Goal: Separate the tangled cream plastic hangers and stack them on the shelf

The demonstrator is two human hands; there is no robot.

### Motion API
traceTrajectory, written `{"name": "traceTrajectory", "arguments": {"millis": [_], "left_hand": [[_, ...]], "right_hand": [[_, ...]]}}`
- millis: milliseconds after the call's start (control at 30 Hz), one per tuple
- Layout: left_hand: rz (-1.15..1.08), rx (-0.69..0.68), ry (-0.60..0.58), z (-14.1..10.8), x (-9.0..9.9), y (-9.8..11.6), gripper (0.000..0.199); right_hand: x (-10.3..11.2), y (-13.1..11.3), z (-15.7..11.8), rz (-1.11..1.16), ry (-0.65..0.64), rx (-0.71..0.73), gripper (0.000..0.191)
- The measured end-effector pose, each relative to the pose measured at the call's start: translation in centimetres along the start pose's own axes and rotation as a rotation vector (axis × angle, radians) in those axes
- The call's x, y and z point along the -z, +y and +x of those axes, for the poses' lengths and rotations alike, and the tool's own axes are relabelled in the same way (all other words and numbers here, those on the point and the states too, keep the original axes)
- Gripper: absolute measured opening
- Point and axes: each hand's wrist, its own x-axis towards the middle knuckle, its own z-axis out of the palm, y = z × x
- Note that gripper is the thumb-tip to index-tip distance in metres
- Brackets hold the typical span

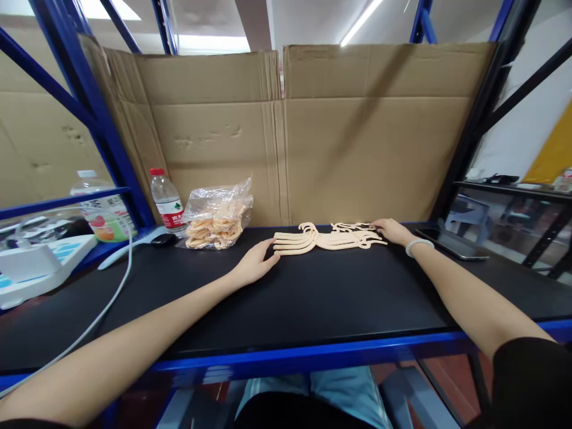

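**Beige strand-like pieces lie flat on black tabletop, cardboard behind**

Clock directions are taken from the beige strand-like pieces, which lie right of the tabletop's middle.

Surface: the black tabletop is smooth, with a blue front edge. At 9 to 10 o'clock, a clear bag holds more beige pieces; a red-capped bottle stands beyond it. A dark flat device lies at 3 o'clock. A white cable curves down from 9 toward 8 o'clock, near a white power strip.

Hands: the left hand is at 8 to 9 o'clock, thumb and fingers apart, fingertips at the strand ends. The right hand, bracelet on its wrist, touches the far edge at 3 o'clock; whether its fingers pinch, cannot tell.

Room: cardboard sheets stand upright at 12 o'clock, a lit tube above them. Blue frame posts rise at 10 o'clock. At 2 o'clock, a yellow panel shows beyond a dark shelf. Reddish floor shows at 4 to 5 o'clock.
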Motion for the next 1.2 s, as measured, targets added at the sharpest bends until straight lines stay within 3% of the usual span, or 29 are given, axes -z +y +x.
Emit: {"name": "traceTrajectory", "arguments": {"millis": [233, 467, 1000, 1200], "left_hand": [[0.002, -0.01, 0.001, 0.0, 0.0, 0.1, 0.058], [0.008, -0.012, 0.004, 0.1, 0.0, 0.0, 0.061], [0.004, -0.026, 0.034, 0.1, 0.2, -0.1, 0.059], [-0.075, -0.104, 0.151, -0.1, 0.4, 0.9, 0.049]], "right_hand": [[-0.9, 0.2, 0.7, -0.057, -0.036, 0.053, 0.04], [0.0, -0.6, 0.5, -0.095, -0.017, 0.07, 0.031], [1.5, -1.5, -1.1, -0.098, 0.278, 0.028, 0.015], [2.8, -4.0, -1.1, -0.104, 0.383, 0.087, 0.017]]}}
